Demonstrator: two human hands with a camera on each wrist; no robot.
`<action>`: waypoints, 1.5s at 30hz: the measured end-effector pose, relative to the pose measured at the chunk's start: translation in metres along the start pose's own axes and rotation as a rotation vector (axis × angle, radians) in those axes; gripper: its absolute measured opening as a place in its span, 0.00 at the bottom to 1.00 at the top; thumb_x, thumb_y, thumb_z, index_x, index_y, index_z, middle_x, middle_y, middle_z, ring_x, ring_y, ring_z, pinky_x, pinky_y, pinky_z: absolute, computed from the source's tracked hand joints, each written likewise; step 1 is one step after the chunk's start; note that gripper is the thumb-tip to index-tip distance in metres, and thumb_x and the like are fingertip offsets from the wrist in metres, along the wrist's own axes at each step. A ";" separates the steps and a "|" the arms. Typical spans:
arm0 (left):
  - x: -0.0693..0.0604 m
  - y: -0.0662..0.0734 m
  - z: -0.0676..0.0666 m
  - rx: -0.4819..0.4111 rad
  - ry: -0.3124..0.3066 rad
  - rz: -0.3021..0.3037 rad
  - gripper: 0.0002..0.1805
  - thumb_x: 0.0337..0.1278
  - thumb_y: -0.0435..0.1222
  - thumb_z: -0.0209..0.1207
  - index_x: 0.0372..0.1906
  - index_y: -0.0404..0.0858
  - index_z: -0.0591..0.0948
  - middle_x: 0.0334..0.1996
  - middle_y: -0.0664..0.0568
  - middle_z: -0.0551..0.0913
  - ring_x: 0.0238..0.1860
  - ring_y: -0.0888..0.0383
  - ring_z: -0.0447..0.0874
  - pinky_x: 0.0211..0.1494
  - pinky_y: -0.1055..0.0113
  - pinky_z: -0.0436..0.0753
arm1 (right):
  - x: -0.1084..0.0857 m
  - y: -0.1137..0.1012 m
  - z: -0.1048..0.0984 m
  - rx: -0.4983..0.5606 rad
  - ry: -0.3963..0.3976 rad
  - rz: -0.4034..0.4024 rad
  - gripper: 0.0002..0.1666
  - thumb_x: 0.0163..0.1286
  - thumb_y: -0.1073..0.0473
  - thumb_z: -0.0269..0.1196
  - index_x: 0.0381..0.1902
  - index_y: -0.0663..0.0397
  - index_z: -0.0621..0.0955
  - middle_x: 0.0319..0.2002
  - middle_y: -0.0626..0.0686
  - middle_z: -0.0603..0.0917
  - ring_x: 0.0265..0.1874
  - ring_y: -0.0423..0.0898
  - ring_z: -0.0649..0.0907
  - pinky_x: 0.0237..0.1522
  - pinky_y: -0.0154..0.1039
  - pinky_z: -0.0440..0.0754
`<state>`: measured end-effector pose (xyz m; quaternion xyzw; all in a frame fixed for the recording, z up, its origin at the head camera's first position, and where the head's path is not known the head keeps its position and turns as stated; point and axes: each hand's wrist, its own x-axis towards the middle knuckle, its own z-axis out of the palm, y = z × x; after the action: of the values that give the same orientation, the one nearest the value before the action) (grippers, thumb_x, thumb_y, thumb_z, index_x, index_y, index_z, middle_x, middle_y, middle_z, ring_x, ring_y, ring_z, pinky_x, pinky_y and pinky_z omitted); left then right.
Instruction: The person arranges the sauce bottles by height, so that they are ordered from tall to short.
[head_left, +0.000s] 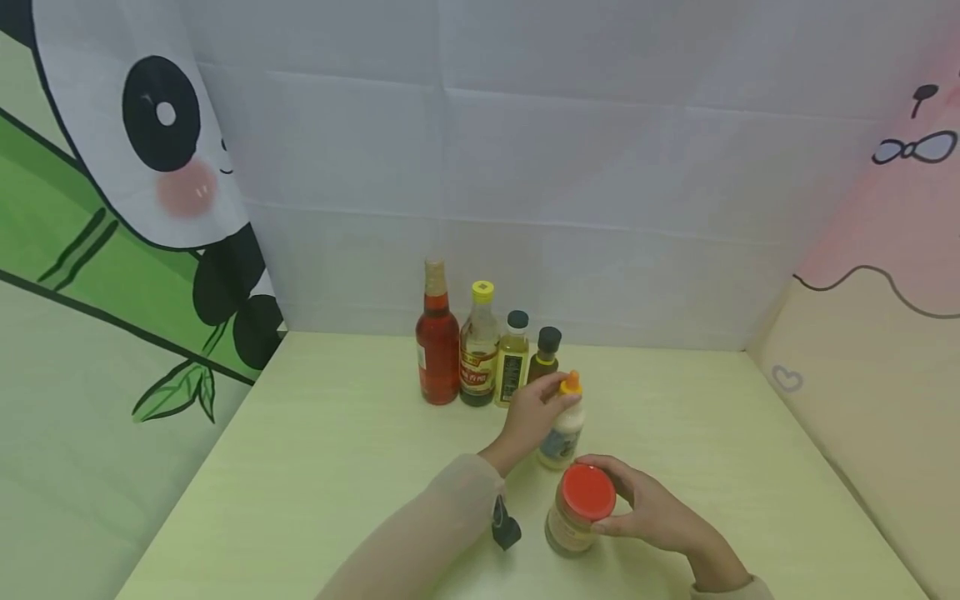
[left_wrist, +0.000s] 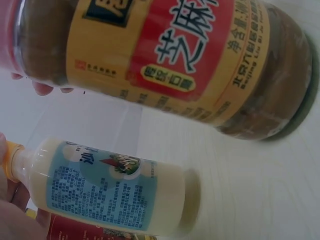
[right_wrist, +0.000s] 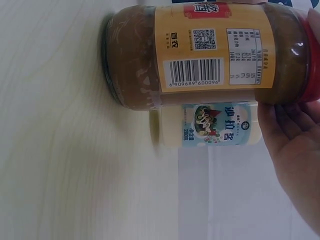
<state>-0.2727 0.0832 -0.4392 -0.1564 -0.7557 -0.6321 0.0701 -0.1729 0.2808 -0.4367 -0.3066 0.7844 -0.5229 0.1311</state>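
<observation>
My left hand [head_left: 528, 421] pinches the orange cap at the top of a squeeze bottle of salad dressing [head_left: 561, 443], which stands upright on the table. In the left wrist view the pale dressing bottle [left_wrist: 100, 185] shows a blue label, with fingertips around its orange neck. Nearer the front, my right hand [head_left: 654, 510] grips a glass jar of sesame paste [head_left: 572, 533] just under its red lid, thumb on the near side. The right wrist view shows brown paste in the jar [right_wrist: 215, 55] and a yellow label with a barcode; the jar partly hides the dressing bottle [right_wrist: 215, 125].
Behind the left hand stands a row of bottles: a tall red one [head_left: 438, 354], a yellow-capped one [head_left: 478, 367], a golden one [head_left: 512, 371] and a dark-capped one [head_left: 546, 354], partly hidden. A white cloth wall [head_left: 585, 167] closes the back of the pale table [head_left: 337, 417].
</observation>
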 end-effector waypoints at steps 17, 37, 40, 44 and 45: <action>0.019 -0.004 0.012 0.041 -0.007 0.021 0.20 0.61 0.41 0.65 0.56 0.40 0.82 0.53 0.53 0.83 0.56 0.55 0.79 0.58 0.61 0.77 | -0.001 -0.002 0.000 -0.003 -0.007 0.024 0.39 0.62 0.61 0.70 0.68 0.59 0.67 0.61 0.55 0.75 0.62 0.39 0.71 0.62 0.30 0.63; 0.034 -0.004 0.027 0.057 0.028 -0.027 0.20 0.59 0.44 0.66 0.56 0.44 0.83 0.51 0.58 0.84 0.54 0.61 0.80 0.54 0.67 0.78 | -0.002 -0.001 0.001 0.020 -0.005 -0.014 0.37 0.62 0.64 0.69 0.67 0.57 0.68 0.61 0.55 0.75 0.62 0.41 0.71 0.62 0.31 0.64; 0.036 -0.003 0.029 0.085 0.046 -0.012 0.20 0.59 0.44 0.65 0.56 0.44 0.83 0.50 0.57 0.84 0.52 0.62 0.81 0.53 0.67 0.79 | -0.002 -0.001 0.001 0.020 -0.004 -0.019 0.37 0.62 0.64 0.69 0.67 0.57 0.68 0.61 0.55 0.75 0.63 0.41 0.71 0.62 0.31 0.64; 0.037 -0.002 0.030 0.113 0.061 -0.002 0.20 0.60 0.45 0.65 0.56 0.44 0.83 0.50 0.56 0.84 0.51 0.62 0.81 0.52 0.67 0.79 | -0.002 -0.002 0.001 0.017 -0.002 -0.018 0.37 0.62 0.64 0.70 0.67 0.56 0.69 0.61 0.55 0.76 0.63 0.41 0.71 0.62 0.31 0.64; 0.038 -0.001 0.030 0.122 0.063 -0.004 0.20 0.60 0.46 0.65 0.56 0.45 0.83 0.49 0.56 0.85 0.51 0.62 0.82 0.52 0.67 0.79 | -0.002 -0.002 0.001 0.017 -0.001 -0.014 0.37 0.62 0.63 0.70 0.67 0.56 0.69 0.61 0.55 0.76 0.62 0.41 0.71 0.62 0.31 0.64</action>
<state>-0.3058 0.1177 -0.4349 -0.1303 -0.7905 -0.5897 0.1020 -0.1701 0.2810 -0.4359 -0.3110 0.7778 -0.5304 0.1306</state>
